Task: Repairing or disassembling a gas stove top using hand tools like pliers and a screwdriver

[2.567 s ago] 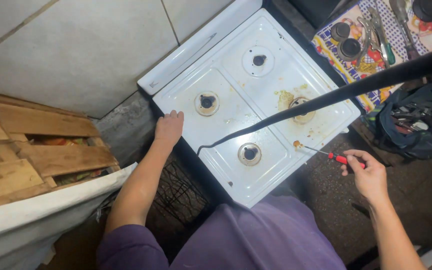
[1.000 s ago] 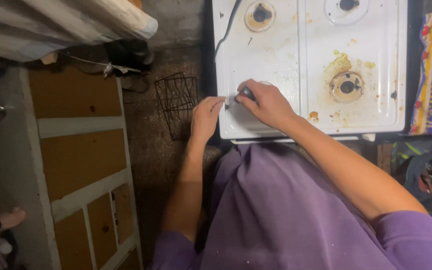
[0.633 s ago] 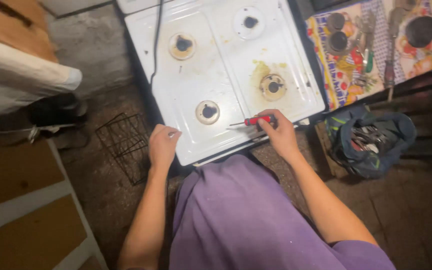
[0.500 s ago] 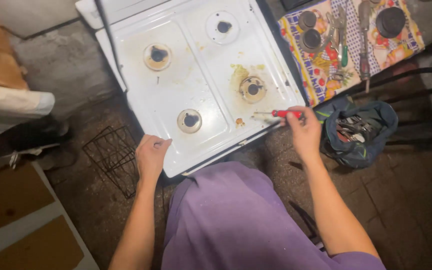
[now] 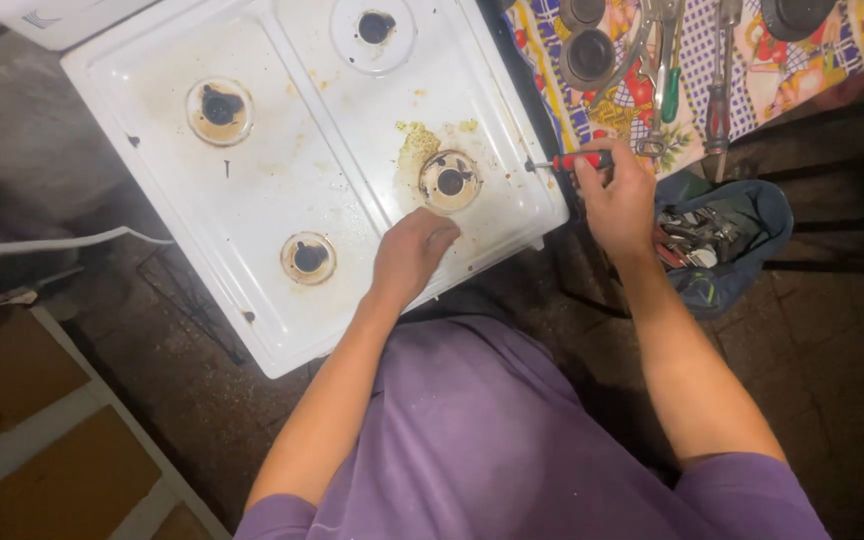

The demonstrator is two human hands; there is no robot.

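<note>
Right hand [image 5: 617, 200] is closed around the red handle of a small screwdriver [image 5: 574, 161], shaft pointing left with its tip at the right edge of the white enamel gas stove top [image 5: 252, 190]. Left hand [image 5: 410, 255] holds nothing; it lies curled, knuckles down, pressing on the stove top just below the stained burner opening [image 5: 449, 181].

Risk, my read: the tip sits at the very edge, so a slip off the fastener could scratch the enamel or jab toward the left hand nearby. The stove top also looks unfixed, and if the left hand eases off it could shift under the screwdriver's push.

Count: four burner openings, all without caps, one ringed with yellowish residue. One screwdriver in hand. To the right, a patterned colourful cloth [image 5: 692, 90] carries two dark burner caps plus a third at the top corner, and several long hand tools, exact number unclear. Below it, one dark blue open tool bag [image 5: 742, 250] full of tools. One black wire grate [image 5: 187, 300] lies on the floor left of the stove.
</note>
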